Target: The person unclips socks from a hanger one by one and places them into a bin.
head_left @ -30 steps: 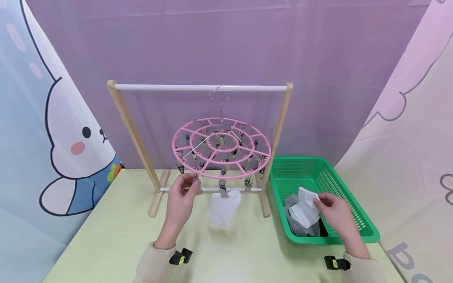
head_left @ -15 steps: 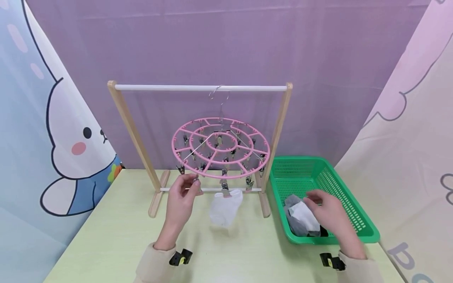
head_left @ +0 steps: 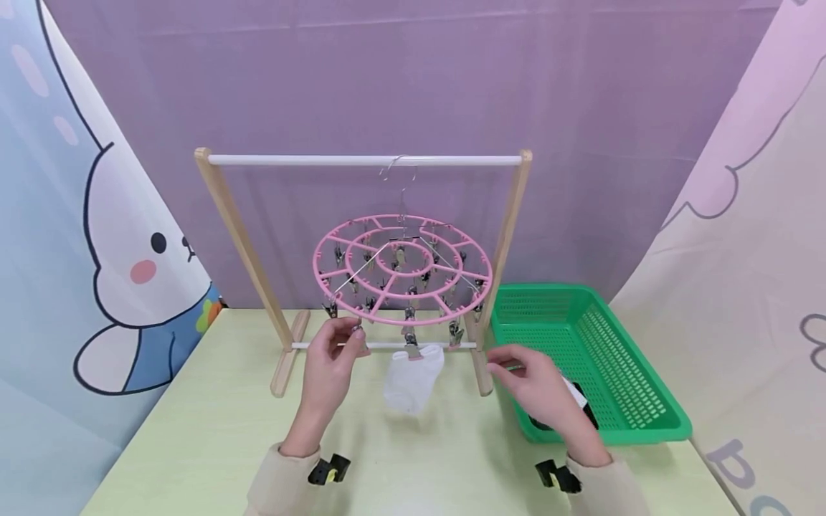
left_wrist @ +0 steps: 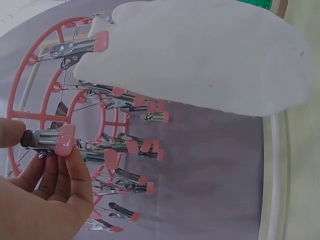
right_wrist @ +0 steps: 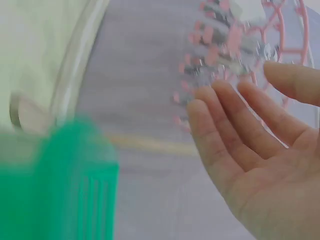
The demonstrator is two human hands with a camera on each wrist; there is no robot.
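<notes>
A pink round clip hanger (head_left: pixel 387 315) hangs from the rack's white bar. My left hand (head_left: pixel 330 362) pinches one of its metal clips with pink tips (left_wrist: pixel 65 140) between thumb and fingers, at the hanger's front left; no cloth is in that clip. A white sock (head_left: pixel 413 380) hangs from the neighbouring front clip, large in the left wrist view (left_wrist: pixel 200 55). My right hand (head_left: pixel 535 387) is over the left wall of the green basket (head_left: pixel 645 373), fingers relaxed and holding nothing. Behind it, a white cloth (head_left: pixel 574 393) and a black one (head_left: pixel 590 416) partly show in the basket.
The wooden rack (head_left: pixel 239 244) stands on the pale table (head_left: pixel 193 423), its feet on both sides of the hanger. Several more clips (head_left: pixel 454 331) dangle from the rings. A purple curtain (head_left: pixel 361 79) hangs behind.
My right hand has let go of the white cloth, which dropped back into the basket, and has moved left towards the hanger. The left hand stays on its clip; the sock has swung slightly right.
</notes>
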